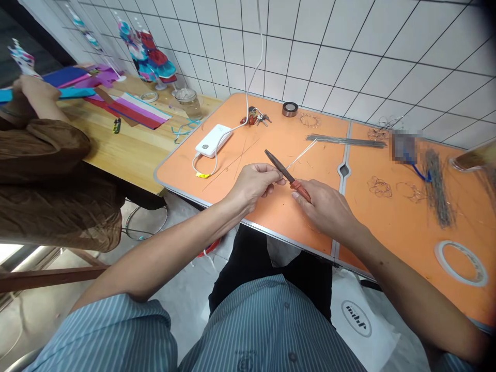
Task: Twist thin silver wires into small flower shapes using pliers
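Note:
My right hand (329,206) is closed around the red handles of dark needle-nose pliers (279,164), whose tapered jaws point up and to the left. My left hand (258,181) is pinched just beside the jaws, thumb and fingertips together. From the pinch, a thin pale wire (303,153) runs behind the pliers up to the right, looking doubled along its length; its end at the fingertips is hidden. Both hands are over the front part of the orange folding table (267,222).
Behind lie a bundle of straight wires (349,141), a tape roll (290,108), keys (261,118) and a white power bank (214,140) with its cable. Bent wire flowers (380,187), another wire bundle (439,191) and a white tape ring (461,263) are right. A co-worker's hand (39,95) is far left.

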Demonstrator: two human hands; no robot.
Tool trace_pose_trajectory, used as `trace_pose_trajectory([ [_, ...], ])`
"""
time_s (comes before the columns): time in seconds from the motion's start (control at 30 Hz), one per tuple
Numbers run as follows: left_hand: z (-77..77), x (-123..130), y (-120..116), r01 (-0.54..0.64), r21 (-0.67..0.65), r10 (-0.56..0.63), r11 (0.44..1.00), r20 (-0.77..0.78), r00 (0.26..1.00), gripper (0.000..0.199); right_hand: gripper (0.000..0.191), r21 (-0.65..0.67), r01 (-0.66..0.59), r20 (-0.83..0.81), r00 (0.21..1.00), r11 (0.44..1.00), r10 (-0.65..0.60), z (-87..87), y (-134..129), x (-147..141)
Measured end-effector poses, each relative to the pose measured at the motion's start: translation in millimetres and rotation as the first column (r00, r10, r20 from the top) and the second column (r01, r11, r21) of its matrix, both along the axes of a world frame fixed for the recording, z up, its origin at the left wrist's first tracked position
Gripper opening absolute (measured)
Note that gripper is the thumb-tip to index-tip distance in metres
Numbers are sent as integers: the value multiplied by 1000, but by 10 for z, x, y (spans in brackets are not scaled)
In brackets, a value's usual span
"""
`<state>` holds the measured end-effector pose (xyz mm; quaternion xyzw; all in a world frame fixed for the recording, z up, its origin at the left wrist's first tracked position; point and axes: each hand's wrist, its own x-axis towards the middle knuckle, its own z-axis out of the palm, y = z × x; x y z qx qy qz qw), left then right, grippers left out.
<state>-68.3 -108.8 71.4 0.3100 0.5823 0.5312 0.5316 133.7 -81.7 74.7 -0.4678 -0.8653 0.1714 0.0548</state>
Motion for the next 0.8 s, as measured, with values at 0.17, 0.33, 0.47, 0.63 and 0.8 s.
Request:
trace_pose_trajectory([
  [0.17, -33, -29, 23, -13, -4, 13, 1000, 0, 1000, 8, 34, -16, 2, 26, 1000, 1000, -2, 19, 10, -50],
  [0.33, -72, -49, 37, -23, -6, 23, 1000, -3, 1000, 7, 40, 22, 7, 43, 999, 1000, -8, -19, 27, -81],
  [0.47, -121, -59, 50, -43, 9, 43, 999, 8, 999, 6, 40, 31, 3, 37, 999, 1000, -4, -48, 47, -98],
  [0.63, -174, -85, 56, -57, 34, 57, 998, 4, 998, 8, 39, 20, -2, 64, 998, 1000, 1, -12, 41, -143],
  [0.8, -191, -100, 54, -55, 46, 54, 997, 16, 998, 7, 36, -7, 2, 62, 998, 1000, -2, 25, 14, -184],
])
